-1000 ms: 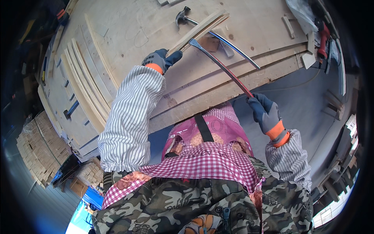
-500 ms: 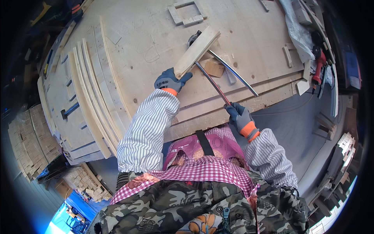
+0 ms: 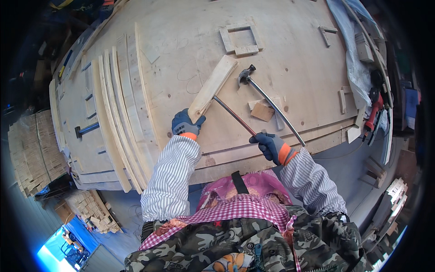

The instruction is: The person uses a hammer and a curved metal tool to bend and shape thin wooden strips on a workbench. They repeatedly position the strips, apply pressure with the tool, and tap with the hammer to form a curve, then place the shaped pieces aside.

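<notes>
My left hand (image 3: pixel 186 123), in a grey-and-orange work glove, is closed around the near end of a pale wooden block (image 3: pixel 214 86). The block slants up and to the right above the plywood worktop (image 3: pixel 190 54). In my right hand (image 3: pixel 270 146), also gloved, is the near end of a slim metal rod (image 3: pixel 234 114) with a reddish shaft. Its far end passes behind the block, so I cannot see the tip. Just right of the block, a claw hammer (image 3: pixel 272 103) lies on the worktop, its handle pointing toward my right sleeve.
Small wood offcuts (image 3: pixel 262 112) lie beside the hammer, and a square wooden frame (image 3: pixel 240 38) sits farther back. Long wooden strips (image 3: pixel 111 109) and another hammer (image 3: pixel 86 129) are at the left. A red power tool (image 3: pixel 373 111) rests by the right edge.
The block in my left hand has shifted left, off the claw hammer, whose head now shows. The rod has moved along with it, and my view has shifted slightly.
</notes>
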Demonstrator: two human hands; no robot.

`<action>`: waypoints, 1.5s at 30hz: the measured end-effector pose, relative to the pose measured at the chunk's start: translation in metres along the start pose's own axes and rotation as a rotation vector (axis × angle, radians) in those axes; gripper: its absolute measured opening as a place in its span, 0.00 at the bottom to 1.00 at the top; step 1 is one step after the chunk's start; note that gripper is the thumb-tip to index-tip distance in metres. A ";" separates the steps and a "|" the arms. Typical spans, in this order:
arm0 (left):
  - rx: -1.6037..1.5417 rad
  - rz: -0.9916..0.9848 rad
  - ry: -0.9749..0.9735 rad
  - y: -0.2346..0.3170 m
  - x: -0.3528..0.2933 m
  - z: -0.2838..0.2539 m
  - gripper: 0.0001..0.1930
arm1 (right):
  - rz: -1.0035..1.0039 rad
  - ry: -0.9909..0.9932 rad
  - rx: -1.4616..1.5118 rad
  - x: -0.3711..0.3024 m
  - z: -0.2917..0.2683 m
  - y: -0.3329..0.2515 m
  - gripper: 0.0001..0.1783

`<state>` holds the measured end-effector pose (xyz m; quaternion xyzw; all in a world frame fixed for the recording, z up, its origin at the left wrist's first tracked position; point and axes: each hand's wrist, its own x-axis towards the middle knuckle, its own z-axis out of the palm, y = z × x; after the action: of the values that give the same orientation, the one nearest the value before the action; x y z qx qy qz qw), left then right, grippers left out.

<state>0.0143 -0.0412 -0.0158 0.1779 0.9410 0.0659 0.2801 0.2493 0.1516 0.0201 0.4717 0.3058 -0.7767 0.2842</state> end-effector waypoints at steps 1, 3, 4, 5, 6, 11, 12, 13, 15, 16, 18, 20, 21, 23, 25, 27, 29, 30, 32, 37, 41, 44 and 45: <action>-0.018 -0.057 -0.039 0.000 0.002 0.000 0.27 | 0.116 -0.174 0.267 -0.004 0.001 0.000 0.16; -0.098 -0.003 -0.097 -0.004 0.003 -0.003 0.29 | 0.139 -0.283 0.328 -0.014 0.005 0.001 0.18; -0.147 0.024 -0.095 -0.012 0.002 -0.008 0.30 | 0.117 -0.366 0.303 -0.017 0.006 0.001 0.18; -0.412 0.066 -0.062 -0.023 0.000 -0.014 0.32 | 0.104 -0.262 0.253 -0.019 0.008 0.000 0.18; -0.681 0.060 -0.026 -0.037 -0.006 -0.021 0.35 | 0.084 -0.239 0.215 -0.019 0.007 -0.002 0.18; -1.441 -0.352 0.104 -0.110 -0.065 -0.064 0.38 | 0.052 -0.090 -0.005 -0.012 -0.006 -0.011 0.21; -1.536 -0.459 0.155 -0.114 -0.080 -0.069 0.41 | 0.085 -0.010 -0.025 -0.009 -0.010 -0.011 0.21; -1.404 -0.380 0.063 -0.110 -0.093 -0.071 0.43 | 0.084 -0.053 -0.018 -0.007 -0.013 -0.012 0.21; -0.532 -0.088 0.051 -0.092 -0.123 -0.063 0.37 | 0.040 -0.084 -0.047 -0.004 -0.017 -0.010 0.23; 0.259 0.085 0.178 -0.079 -0.140 -0.063 0.35 | 0.070 -0.088 -0.070 -0.006 -0.016 -0.009 0.23; 0.246 0.378 0.163 -0.067 -0.149 -0.057 0.34 | 0.054 -0.066 -0.060 -0.006 -0.014 -0.007 0.23; 0.127 0.174 0.272 -0.061 -0.136 -0.049 0.28 | 0.055 -0.054 -0.050 -0.008 -0.010 -0.008 0.23; -0.067 0.072 0.300 -0.059 -0.121 -0.044 0.27 | 0.051 -0.042 -0.053 -0.010 -0.007 -0.008 0.22; -0.326 -0.145 0.298 -0.052 -0.098 -0.029 0.22 | 0.066 -0.014 -0.042 -0.014 0.000 -0.009 0.22; -0.221 -0.046 0.296 -0.044 -0.071 -0.012 0.20 | 0.106 0.020 -0.020 -0.018 0.009 -0.009 0.22; -0.240 -0.003 0.227 -0.040 -0.061 -0.007 0.15 | 0.098 0.004 0.006 -0.021 0.019 -0.008 0.21; -0.485 0.049 0.145 -0.032 -0.069 -0.007 0.12 | 0.135 0.040 0.067 -0.025 0.030 -0.007 0.21; -0.544 0.347 0.089 -0.029 -0.082 -0.010 0.09 | 0.159 0.016 0.116 -0.028 0.036 -0.007 0.20; -0.257 0.623 -0.198 -0.014 -0.117 -0.011 0.07 | 0.167 -0.069 0.178 -0.035 0.044 -0.008 0.19; -0.143 0.362 0.394 -0.025 -0.117 -0.026 0.34 | 0.169 -0.327 0.511 -0.045 0.046 -0.010 0.23; -0.024 0.122 0.177 -0.059 -0.057 -0.026 0.42 | 0.151 -0.480 0.648 -0.040 0.037 0.000 0.26; -0.020 0.040 -0.040 -0.065 -0.041 -0.013 0.39 | 0.148 -0.360 0.675 -0.036 0.034 0.011 0.24; -0.007 0.042 -0.020 -0.064 -0.040 -0.010 0.38 | 0.152 -0.335 0.695 -0.034 0.033 0.014 0.23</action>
<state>0.0214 -0.1160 -0.0018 0.1971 0.9340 0.0731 0.2888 0.2545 0.1230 0.0602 0.4276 -0.0619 -0.8769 0.2106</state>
